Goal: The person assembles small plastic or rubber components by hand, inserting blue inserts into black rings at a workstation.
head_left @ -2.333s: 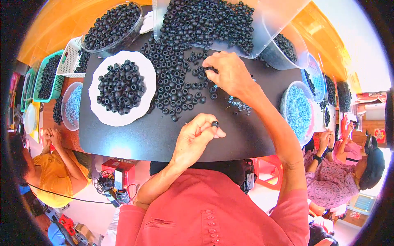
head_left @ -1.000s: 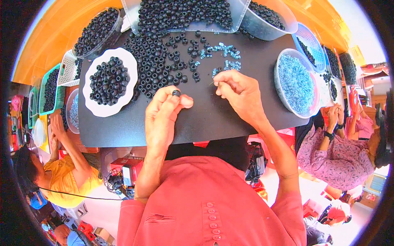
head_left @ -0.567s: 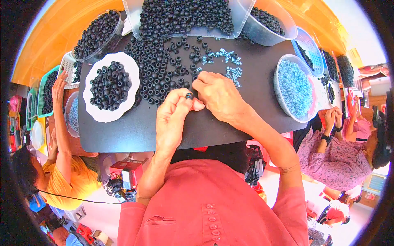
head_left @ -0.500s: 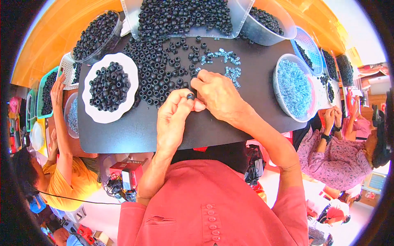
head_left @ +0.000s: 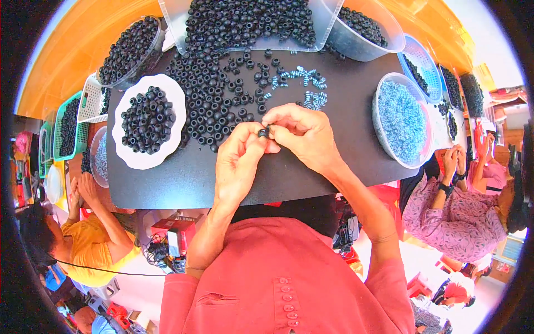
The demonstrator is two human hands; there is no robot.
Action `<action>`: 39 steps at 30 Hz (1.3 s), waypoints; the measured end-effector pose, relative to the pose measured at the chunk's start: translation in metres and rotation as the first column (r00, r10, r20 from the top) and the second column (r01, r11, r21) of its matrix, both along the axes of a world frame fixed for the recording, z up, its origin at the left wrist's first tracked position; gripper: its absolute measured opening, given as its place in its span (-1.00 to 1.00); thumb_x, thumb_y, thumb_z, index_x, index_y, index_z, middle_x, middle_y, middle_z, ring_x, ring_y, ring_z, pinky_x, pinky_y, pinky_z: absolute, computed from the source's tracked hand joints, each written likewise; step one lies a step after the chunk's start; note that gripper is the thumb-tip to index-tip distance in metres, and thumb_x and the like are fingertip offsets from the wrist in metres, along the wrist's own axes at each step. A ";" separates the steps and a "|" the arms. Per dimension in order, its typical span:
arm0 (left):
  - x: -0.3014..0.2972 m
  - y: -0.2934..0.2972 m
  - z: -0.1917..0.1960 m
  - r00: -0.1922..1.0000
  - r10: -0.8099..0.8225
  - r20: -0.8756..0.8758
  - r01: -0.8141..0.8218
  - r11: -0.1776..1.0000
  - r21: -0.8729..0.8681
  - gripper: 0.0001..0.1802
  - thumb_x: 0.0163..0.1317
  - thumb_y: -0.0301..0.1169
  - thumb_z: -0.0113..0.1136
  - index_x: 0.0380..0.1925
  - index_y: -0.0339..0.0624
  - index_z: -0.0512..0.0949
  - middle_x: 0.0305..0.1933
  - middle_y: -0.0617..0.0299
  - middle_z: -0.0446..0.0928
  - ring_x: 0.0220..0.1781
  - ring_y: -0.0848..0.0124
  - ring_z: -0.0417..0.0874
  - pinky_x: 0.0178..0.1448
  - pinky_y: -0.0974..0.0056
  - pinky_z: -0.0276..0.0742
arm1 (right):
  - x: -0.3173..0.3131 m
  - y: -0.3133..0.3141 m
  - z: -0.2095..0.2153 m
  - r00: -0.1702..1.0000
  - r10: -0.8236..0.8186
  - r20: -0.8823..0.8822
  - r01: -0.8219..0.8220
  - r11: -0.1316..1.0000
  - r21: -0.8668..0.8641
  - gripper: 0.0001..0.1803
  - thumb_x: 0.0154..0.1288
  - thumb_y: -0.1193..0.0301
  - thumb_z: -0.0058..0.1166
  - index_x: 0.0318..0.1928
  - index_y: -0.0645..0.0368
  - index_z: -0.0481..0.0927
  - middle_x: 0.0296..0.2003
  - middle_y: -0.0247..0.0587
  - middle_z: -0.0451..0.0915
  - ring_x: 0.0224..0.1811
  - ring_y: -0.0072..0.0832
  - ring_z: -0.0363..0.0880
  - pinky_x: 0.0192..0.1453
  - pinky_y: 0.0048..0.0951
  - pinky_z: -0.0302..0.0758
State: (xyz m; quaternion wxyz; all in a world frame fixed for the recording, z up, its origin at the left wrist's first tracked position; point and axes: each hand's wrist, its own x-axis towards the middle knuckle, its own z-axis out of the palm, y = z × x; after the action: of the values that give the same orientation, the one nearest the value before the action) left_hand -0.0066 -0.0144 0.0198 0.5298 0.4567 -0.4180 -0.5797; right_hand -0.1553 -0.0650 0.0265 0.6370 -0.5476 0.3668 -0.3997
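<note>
My left hand [head_left: 240,158] pinches a black bead [head_left: 263,133] between thumb and forefinger, above the dark tabletop [head_left: 161,189]. Right beside the bead, my right hand [head_left: 305,136] has its thumb and fingertips drawn together; what they hold, if anything, is too small to make out. Loose black beads [head_left: 208,108] spread over the table beyond my left hand. Past my right hand lie small shiny blue coil-like pieces [head_left: 316,100]. To the left, a white scalloped plate [head_left: 122,149] carries more black beads.
A clear bin [head_left: 329,33] of black beads stands at the far edge, with round tubs [head_left: 384,51] on either side. On the right sits a bowl [head_left: 384,150] of blue pieces. People work at both sides, one in a yellow shirt [head_left: 103,245].
My right hand has turned and its fingertips have opened out from the bead, which now shows more. At the left, the neighbour's raised arm has come down, and a white basket there has shifted.
</note>
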 end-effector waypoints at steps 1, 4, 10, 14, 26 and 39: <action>0.000 0.000 0.000 1.000 0.001 0.002 -0.001 1.000 0.002 -0.86 0.32 -0.55 -0.09 -0.18 -0.32 0.44 -0.33 0.24 0.57 -0.25 0.55 0.58 -0.05 0.43 0.48 | -0.001 0.000 0.000 1.000 0.001 0.002 -0.001 1.000 0.002 -0.84 0.20 0.67 0.06 -0.20 0.29 0.60 -0.29 -0.34 0.61 -0.25 -0.64 0.58 -0.13 -0.59 0.52; -0.001 -0.002 -0.001 1.000 0.016 0.016 -0.016 1.000 -0.015 -0.85 0.30 -0.56 -0.08 -0.17 -0.31 0.44 -0.35 0.26 0.57 -0.27 0.58 0.57 -0.10 0.47 0.46 | -0.005 -0.001 -0.002 0.999 0.000 -0.051 -0.001 1.000 -0.018 -0.83 0.20 0.68 0.05 -0.21 0.31 0.62 -0.25 -0.31 0.60 -0.25 -0.62 0.58 -0.13 -0.59 0.52; -0.003 0.000 -0.005 0.997 0.016 0.073 -0.014 0.999 -0.031 -0.85 0.29 -0.55 -0.06 -0.17 -0.28 0.44 -0.40 0.32 0.56 -0.32 0.67 0.51 -0.28 0.55 0.35 | -0.011 -0.005 -0.003 0.992 0.047 -0.115 -0.066 0.984 -0.163 -0.82 0.20 0.69 0.02 -0.20 0.35 0.62 -0.15 -0.23 0.54 -0.24 -0.59 0.57 -0.11 -0.57 0.52; -0.003 0.001 -0.007 0.992 0.010 0.127 -0.006 0.999 -0.033 -0.86 0.28 -0.55 -0.04 -0.19 -0.28 0.45 -0.42 0.33 0.55 -0.37 0.70 0.46 -0.33 0.56 0.33 | -0.010 -0.004 0.005 0.995 0.073 -0.065 -0.079 0.992 -0.094 -0.84 0.21 0.69 0.01 -0.19 0.34 0.58 -0.25 -0.26 0.57 -0.26 -0.59 0.57 -0.15 -0.56 0.52; -0.004 0.002 -0.004 0.981 0.021 0.194 -0.008 0.998 -0.066 -0.89 0.29 -0.52 -0.02 -0.22 -0.28 0.46 -0.45 0.37 0.53 -0.34 0.67 0.51 -0.31 0.53 0.37 | -0.003 0.005 0.001 0.998 -0.007 -0.064 -0.001 0.992 -0.130 -0.90 0.21 0.63 0.06 -0.24 0.31 0.57 -0.37 -0.32 0.57 -0.38 -0.64 0.56 -0.28 -0.59 0.50; -0.001 0.002 -0.007 0.998 -0.027 -0.052 0.026 0.999 -0.029 -0.81 0.31 -0.51 0.00 -0.14 -0.33 0.52 -0.29 0.33 0.53 -0.24 0.58 0.51 -0.07 0.44 0.43 | -0.005 0.009 -0.006 0.972 -0.124 -0.200 0.005 0.860 -0.510 -0.74 0.09 0.64 0.09 -0.17 0.19 0.62 -0.24 -0.20 0.56 -0.32 -0.52 0.58 -0.19 -0.52 0.53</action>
State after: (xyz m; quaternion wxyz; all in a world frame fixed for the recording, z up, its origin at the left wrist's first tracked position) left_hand -0.0079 -0.0127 0.0131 0.5392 0.4282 -0.4184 -0.5924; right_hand -0.1603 -0.0562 0.0201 0.4113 -0.7247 0.3369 -0.4383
